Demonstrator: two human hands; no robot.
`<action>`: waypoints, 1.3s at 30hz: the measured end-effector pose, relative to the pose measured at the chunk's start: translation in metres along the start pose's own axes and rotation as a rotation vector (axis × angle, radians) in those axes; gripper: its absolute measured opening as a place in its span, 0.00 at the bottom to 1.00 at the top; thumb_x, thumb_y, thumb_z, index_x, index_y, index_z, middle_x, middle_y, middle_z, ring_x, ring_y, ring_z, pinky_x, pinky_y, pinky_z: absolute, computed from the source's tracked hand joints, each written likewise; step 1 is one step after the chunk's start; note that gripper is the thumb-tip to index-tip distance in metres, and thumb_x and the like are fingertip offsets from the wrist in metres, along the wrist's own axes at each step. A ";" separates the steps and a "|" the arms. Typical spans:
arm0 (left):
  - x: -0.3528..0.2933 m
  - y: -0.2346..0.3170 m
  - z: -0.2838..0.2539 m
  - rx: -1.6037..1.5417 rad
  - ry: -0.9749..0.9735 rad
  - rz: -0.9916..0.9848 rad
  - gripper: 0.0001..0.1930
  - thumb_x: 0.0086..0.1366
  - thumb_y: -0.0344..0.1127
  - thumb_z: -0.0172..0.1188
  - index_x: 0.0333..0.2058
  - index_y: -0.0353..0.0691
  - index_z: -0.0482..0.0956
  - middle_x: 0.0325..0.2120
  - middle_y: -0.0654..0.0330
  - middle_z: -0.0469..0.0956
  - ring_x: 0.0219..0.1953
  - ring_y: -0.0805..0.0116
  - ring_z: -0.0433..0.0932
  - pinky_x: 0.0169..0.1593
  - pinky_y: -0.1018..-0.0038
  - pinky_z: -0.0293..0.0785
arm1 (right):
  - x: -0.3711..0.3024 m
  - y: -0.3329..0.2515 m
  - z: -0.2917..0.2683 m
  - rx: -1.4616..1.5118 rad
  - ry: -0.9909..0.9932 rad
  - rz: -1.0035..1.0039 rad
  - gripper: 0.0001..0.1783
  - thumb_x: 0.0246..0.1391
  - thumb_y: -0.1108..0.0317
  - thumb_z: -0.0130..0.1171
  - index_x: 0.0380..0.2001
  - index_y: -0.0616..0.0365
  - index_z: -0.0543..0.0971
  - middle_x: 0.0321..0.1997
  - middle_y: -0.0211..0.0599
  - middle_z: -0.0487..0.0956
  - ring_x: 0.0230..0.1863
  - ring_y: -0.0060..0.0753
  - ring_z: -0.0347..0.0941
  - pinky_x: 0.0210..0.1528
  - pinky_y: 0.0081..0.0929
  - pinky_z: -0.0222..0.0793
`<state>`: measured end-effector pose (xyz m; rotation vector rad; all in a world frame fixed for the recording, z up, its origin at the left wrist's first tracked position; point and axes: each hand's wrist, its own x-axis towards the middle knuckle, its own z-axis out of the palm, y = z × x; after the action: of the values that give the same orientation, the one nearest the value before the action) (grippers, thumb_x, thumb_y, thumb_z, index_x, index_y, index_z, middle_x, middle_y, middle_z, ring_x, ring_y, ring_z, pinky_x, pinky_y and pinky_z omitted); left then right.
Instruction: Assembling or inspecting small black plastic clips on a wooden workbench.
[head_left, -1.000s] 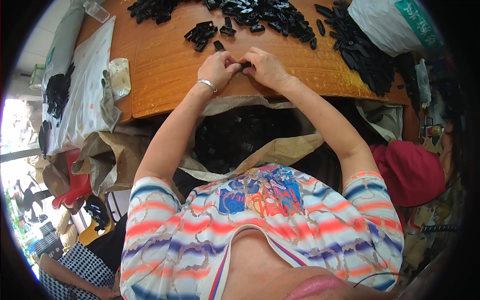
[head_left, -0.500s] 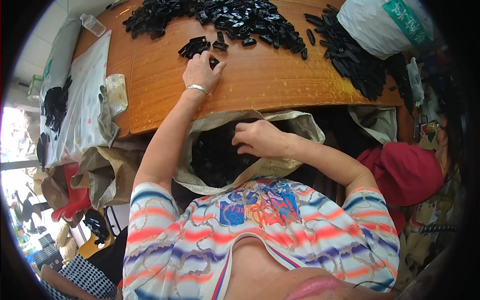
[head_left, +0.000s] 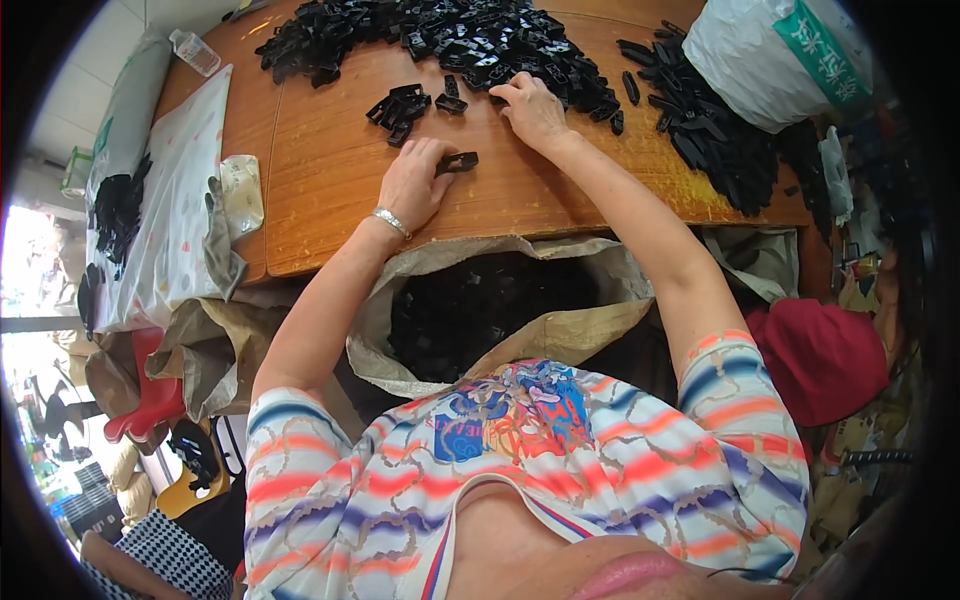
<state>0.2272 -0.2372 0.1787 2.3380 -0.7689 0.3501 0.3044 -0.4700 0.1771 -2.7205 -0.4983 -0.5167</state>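
Note:
My left hand, with a silver bangle at the wrist, rests low over the table and grips a small black plastic part between thumb and fingers. Just beyond it lies a small cluster of similar black parts. My right hand reaches to the near edge of a big heap of black plastic parts, its fingertips pinched on a single part that they mostly cover. Below the table edge, between my arms, a pale woven sack gapes wide, with a mass of black parts inside.
Long black pieces are heaped at the right beside a stuffed white plastic bag. At the left are a clear bottle, a spotted plastic sheet and a small clear packet. Dark red cloth hangs at the right.
My right hand has left the sack's mouth and reached up to the heap on the table. My left hand has drawn back slightly from the small cluster with a part in its fingers.

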 end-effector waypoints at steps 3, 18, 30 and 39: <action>-0.005 -0.013 -0.001 -0.051 0.033 -0.041 0.18 0.53 0.32 0.65 0.44 0.41 0.75 0.37 0.56 0.74 0.43 0.54 0.71 0.47 0.64 0.71 | 0.003 0.000 -0.001 -0.038 -0.026 0.010 0.16 0.51 0.72 0.60 0.45 0.49 0.79 0.45 0.41 0.74 0.48 0.46 0.73 0.47 0.40 0.74; -0.003 -0.013 0.004 0.020 0.046 -0.058 0.15 0.51 0.34 0.68 0.38 0.41 0.78 0.38 0.57 0.73 0.45 0.55 0.70 0.49 0.65 0.70 | -0.030 -0.006 -0.021 0.217 -0.115 0.109 0.11 0.57 0.68 0.56 0.42 0.60 0.78 0.42 0.47 0.77 0.43 0.50 0.75 0.47 0.38 0.72; -0.004 -0.019 0.007 0.004 0.055 -0.078 0.15 0.51 0.34 0.68 0.37 0.38 0.79 0.39 0.56 0.74 0.45 0.54 0.71 0.49 0.65 0.69 | -0.036 -0.063 -0.022 0.372 -0.068 -0.207 0.10 0.46 0.72 0.63 0.35 0.60 0.79 0.36 0.42 0.76 0.38 0.44 0.76 0.40 0.33 0.73; -0.003 -0.023 0.009 -0.078 0.071 -0.088 0.11 0.54 0.34 0.67 0.35 0.37 0.80 0.36 0.56 0.74 0.43 0.57 0.72 0.47 0.67 0.70 | -0.035 -0.070 -0.014 0.246 -0.166 -0.184 0.10 0.47 0.71 0.62 0.36 0.57 0.82 0.37 0.42 0.75 0.39 0.49 0.75 0.42 0.40 0.72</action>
<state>0.2396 -0.2279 0.1593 2.2648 -0.6325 0.3567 0.2422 -0.4235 0.1929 -2.5055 -0.8044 -0.2537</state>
